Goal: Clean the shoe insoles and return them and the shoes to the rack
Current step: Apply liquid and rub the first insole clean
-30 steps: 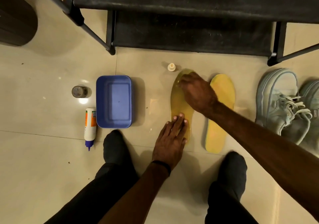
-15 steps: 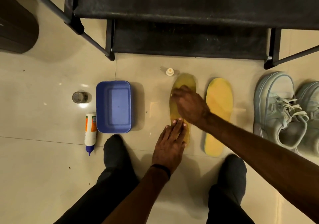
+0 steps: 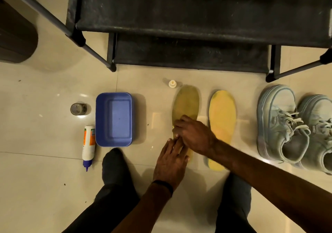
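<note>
We're mid-scrub on the darker insole (image 3: 186, 105), flat on the floor (image 3: 45, 187) just in front of the rack (image 3: 188, 17). Left hand (image 3: 169, 162) lies flat, fingers straight, pinning the heel end. Right hand (image 3: 195, 136) sits over the midsection with fingers curled down onto the surface; we can't tell whether they hold a cloth or rub bare. The two hands touch at the fingertips, so our stroke room toward the heel is nil. Judgement: we keep the left palm pressing so the insole doesn't skate on the glossy tile, and work the right hand in short strokes toward the toe, then shift the pin to do the heel. The darker tone suggests it's wet, so it'll likely be floppy; lift it from both ends. Second insole (image 3: 222, 123) lies just beside it, brighter and seemingly not yet done. Shoes (image 3: 280, 125) sit on the floor to the right, none on the rack yet. Blue tub (image 3: 114, 119), lying bottle (image 3: 88, 143) and small cap (image 3: 172, 84) are nearby; the cap sits just off the toe, so we mind it on long strokes.
</note>
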